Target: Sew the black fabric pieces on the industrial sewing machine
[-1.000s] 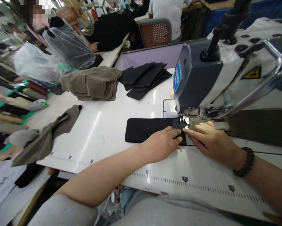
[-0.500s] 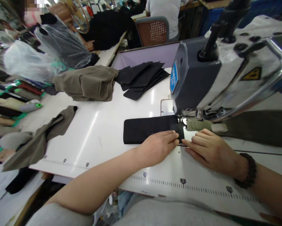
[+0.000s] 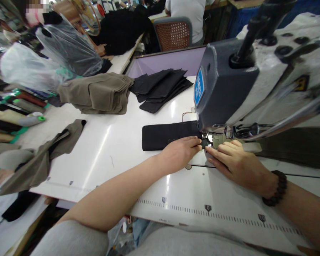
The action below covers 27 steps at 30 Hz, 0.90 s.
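Note:
A folded black fabric piece [image 3: 160,133] lies flat on the white sewing table, its right end under the presser foot [image 3: 206,138] of the sewing machine [image 3: 224,85]. My left hand [image 3: 179,153] rests on the fabric's near edge, fingers stretched out together and fingertips just left of the foot. My right hand [image 3: 234,163], with a dark beaded bracelet, is to the right of the foot. Its index fingertip touches the fabric's near right corner; the other fingers are loosely bent. The machine head hides the fabric's far right corner.
Behind are stacks of olive-brown pieces [image 3: 98,94] and black pieces [image 3: 162,89]. Olive fabric [image 3: 295,145] lies right of the needle. Thread cones [image 3: 21,115] and a loose olive piece [image 3: 50,153] lie left. A person [image 3: 188,17] sits beyond a chair [image 3: 173,33].
The black fabric has shifted away from me, further under the presser foot. Both my hands have moved forward with it, and the fabric's near edge now sits closer to the needle.

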Each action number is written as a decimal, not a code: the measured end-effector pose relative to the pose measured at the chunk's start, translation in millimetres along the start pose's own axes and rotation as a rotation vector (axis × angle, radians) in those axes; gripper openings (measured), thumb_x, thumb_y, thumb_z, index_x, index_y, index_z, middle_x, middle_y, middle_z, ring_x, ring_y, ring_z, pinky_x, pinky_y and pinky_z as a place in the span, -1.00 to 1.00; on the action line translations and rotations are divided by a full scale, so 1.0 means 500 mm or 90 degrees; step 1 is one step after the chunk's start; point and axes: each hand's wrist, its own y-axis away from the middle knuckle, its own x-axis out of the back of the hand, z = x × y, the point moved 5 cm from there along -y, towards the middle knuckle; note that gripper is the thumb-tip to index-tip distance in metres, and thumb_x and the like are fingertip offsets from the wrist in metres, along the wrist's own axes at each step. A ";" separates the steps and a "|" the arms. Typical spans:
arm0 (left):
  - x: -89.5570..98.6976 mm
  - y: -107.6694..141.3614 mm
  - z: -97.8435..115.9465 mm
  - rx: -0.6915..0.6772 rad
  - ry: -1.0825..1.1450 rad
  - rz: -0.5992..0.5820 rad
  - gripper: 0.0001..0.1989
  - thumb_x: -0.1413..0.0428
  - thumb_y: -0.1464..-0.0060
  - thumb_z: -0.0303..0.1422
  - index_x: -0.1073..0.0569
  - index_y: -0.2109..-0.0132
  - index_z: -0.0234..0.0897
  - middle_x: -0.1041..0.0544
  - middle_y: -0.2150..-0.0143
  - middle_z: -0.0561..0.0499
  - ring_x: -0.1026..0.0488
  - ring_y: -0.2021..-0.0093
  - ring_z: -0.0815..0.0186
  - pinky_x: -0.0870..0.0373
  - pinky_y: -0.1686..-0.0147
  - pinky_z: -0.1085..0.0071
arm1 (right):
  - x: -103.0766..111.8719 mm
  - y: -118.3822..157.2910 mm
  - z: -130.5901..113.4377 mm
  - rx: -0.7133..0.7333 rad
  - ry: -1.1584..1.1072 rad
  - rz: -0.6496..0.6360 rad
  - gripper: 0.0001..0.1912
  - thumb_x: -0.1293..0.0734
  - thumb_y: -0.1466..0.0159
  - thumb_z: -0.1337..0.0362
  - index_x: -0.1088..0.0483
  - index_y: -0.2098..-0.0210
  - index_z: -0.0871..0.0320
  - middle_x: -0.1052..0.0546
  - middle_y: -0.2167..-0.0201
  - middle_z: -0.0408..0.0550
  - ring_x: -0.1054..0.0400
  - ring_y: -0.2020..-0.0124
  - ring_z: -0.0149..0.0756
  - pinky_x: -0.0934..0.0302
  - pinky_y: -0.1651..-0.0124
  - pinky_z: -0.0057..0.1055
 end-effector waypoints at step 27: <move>-0.001 -0.030 -0.037 0.214 -0.149 -0.138 -0.65 0.16 -0.18 -0.53 -0.22 -0.11 -0.37 -0.22 -0.14 -0.22 -0.17 -0.14 0.06 -0.19 -0.01 0.04 | -0.005 0.000 0.004 -0.034 0.008 -0.018 -0.69 -0.12 -0.28 0.22 -0.34 0.11 0.25 -0.39 0.47 -0.04 -0.23 0.42 -0.30 -0.06 0.25 -0.34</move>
